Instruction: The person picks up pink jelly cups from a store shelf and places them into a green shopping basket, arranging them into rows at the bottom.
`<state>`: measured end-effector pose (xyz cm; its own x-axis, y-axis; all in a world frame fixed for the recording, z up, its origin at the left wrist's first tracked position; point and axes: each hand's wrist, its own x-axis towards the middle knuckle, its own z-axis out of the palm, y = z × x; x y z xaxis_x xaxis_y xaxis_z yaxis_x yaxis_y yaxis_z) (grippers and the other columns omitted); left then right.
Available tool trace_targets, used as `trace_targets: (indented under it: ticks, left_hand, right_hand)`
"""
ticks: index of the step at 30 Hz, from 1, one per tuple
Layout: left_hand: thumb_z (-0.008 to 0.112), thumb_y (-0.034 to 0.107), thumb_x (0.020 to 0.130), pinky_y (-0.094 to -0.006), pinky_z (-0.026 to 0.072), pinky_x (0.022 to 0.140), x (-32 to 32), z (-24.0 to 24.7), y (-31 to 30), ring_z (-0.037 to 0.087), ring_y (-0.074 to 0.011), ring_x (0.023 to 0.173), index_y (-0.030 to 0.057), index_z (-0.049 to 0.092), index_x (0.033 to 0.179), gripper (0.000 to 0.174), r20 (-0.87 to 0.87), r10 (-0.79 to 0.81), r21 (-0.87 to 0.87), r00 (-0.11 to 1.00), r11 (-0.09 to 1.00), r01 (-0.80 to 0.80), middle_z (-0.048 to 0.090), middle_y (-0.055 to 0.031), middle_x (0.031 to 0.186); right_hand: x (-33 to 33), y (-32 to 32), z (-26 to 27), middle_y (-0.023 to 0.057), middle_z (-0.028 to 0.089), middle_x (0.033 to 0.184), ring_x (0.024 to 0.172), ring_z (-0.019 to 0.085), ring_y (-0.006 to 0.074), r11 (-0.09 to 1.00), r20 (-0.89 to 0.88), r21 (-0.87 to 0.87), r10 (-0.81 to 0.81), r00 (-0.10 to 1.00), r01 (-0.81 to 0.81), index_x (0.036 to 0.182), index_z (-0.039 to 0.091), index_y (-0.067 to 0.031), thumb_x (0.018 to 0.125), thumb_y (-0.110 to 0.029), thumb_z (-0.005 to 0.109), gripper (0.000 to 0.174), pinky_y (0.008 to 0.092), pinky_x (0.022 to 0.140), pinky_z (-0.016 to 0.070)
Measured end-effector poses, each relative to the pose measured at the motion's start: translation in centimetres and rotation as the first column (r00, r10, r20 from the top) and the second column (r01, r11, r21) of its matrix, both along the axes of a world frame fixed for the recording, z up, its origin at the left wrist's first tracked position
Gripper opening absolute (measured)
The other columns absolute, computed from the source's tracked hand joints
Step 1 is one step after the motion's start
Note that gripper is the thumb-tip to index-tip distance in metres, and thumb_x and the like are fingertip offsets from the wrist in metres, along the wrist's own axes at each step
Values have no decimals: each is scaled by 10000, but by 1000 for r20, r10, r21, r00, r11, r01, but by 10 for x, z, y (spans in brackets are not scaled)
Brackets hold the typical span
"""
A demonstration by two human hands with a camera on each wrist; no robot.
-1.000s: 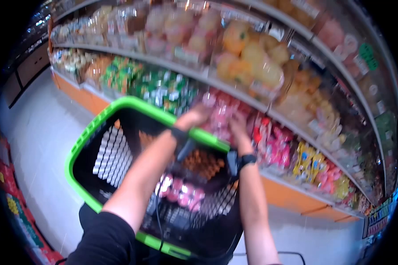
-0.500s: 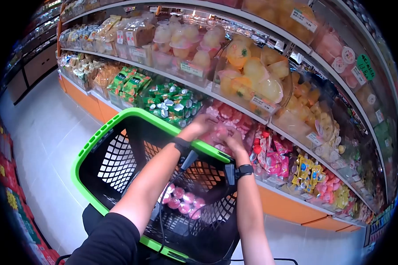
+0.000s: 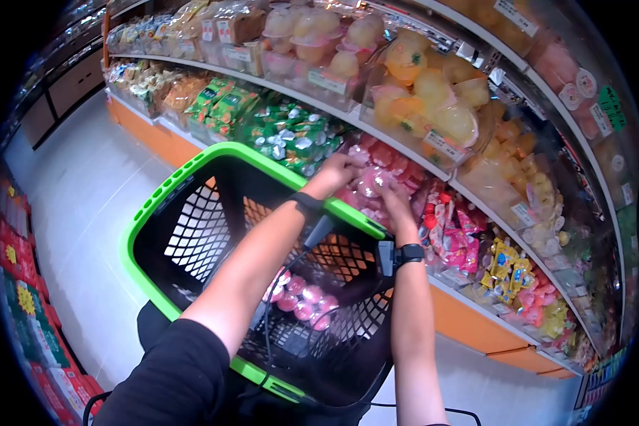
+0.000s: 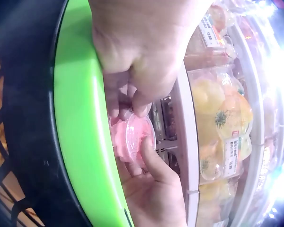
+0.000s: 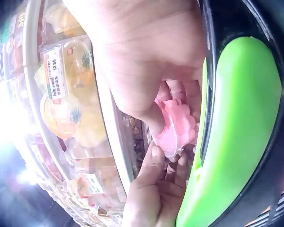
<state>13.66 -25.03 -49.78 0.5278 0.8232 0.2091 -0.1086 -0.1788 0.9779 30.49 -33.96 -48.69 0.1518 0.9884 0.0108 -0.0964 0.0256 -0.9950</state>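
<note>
A pink jelly cup [image 3: 371,182] with a fluted body and clear lid is between both hands, over the bin of pink jelly cups [image 3: 405,169] on the low shelf. My left hand [image 3: 334,174] pinches its edge with curled fingertips. From the other side my right hand [image 3: 396,201] grips it; in the left wrist view the right thumb [image 4: 154,158] lies across the lid. The right wrist view shows fingers of both hands around the scalloped cup [image 5: 180,124]. Below the forearms, the black basket [image 3: 138,213] with a green rim contains several pink round-topped cups [image 3: 302,302].
The basket's green rim [image 4: 80,109] runs close beside the hands. Above them juts a shelf edge with tubs of large yellow fruit-shaped jellies [image 3: 429,92]. Green-wrapped sweets [image 3: 291,135] lie left, pink packets [image 3: 461,238] right. A cable [image 3: 268,319] hangs across the basket.
A second ago the hands were apart over the pink bin; they then came together around one cup. Since half a second ago, the cup has turned so that its round face shows.
</note>
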Motion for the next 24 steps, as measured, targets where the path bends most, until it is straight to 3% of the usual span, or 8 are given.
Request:
trace_targets:
  ticks: [1, 2, 5, 7, 11, 15, 19, 24]
  left_hand:
    - [639, 94, 848, -236, 482, 593, -5, 10, -9, 574, -102, 681, 4, 644, 1066, 235, 25, 9, -15, 1000, 1000, -9, 637, -45, 830]
    - [650, 118, 847, -236, 480, 586, -5, 9, -9, 572, -102, 676, 5, 638, 1067, 248, 22, 29, 21, 999, 999, -29, 632, -42, 829]
    - [678, 184, 841, -238, 482, 581, 1, 7, -7, 575, -104, 671, 7, 616, 1069, 296, 41, 9, -6, 999, 1000, -8, 628, -44, 852]
    - [702, 221, 826, -252, 494, 616, 4, 4, -3, 602, -124, 708, -18, 595, 1071, 359, -52, -4, 76, 999, 997, 8, 644, -78, 909]
    - [737, 266, 791, -269, 501, 701, 5, 8, -6, 611, -150, 821, -56, 573, 1102, 476, -159, -48, 71, 986, 996, 60, 642, -118, 963]
    - [758, 288, 768, -274, 489, 740, -2, 30, -24, 603, -160, 850, -81, 554, 1131, 556, -210, -87, 45, 974, 994, 98, 640, -127, 979]
    - [740, 249, 792, -272, 491, 703, -1, 20, -14, 603, -151, 799, -92, 553, 1132, 516, -141, -112, 8, 984, 993, 115, 641, -101, 941]
    - [610, 129, 888, -254, 486, 649, -1, 13, -5, 595, -119, 714, -51, 613, 1067, 254, -40, -127, -120, 991, 985, 122, 643, -67, 846]
  right_hand:
    - [-2, 2, -4, 115, 630, 1009, 837, 651, 212, 1000, -79, 5, 16, 997, -15, 1237, 483, -11, 884, -111, 583, 380, 328, 721, 559]
    - [-2, 1, -1, 141, 601, 1081, 911, 648, 231, 1000, -70, -18, 10, 997, -12, 1243, 483, 36, 842, -78, 623, 440, 305, 696, 575]
    - [-1, 3, -6, 120, 599, 1099, 965, 624, 213, 995, -27, 87, -51, 998, 53, 1257, 483, 21, 820, -42, 644, 470, 280, 750, 558]
    - [3, 5, -6, 122, 593, 1110, 945, 630, 211, 992, 5, 113, -58, 998, 57, 1251, 491, 21, 816, -23, 643, 463, 279, 752, 556]
    - [-2, 0, 3, 152, 559, 1118, 881, 638, 225, 978, -197, 123, -142, 970, 169, 1223, 454, 26, 797, -14, 667, 478, 322, 794, 561]
    - [-5, -6, 12, 90, 555, 1134, 977, 594, 184, 990, -166, -2, -140, 976, 142, 1208, 463, -10, 832, -158, 689, 463, 309, 849, 516]
    - [3, 3, 4, 133, 549, 1107, 940, 601, 213, 995, -114, -22, -96, 989, 94, 1172, 480, 27, 848, -256, 674, 472, 341, 822, 540]
    - [-1, -4, 9, 79, 624, 1012, 882, 617, 184, 994, -104, -44, -106, 989, 102, 1151, 557, -25, 869, -286, 635, 392, 307, 802, 512]
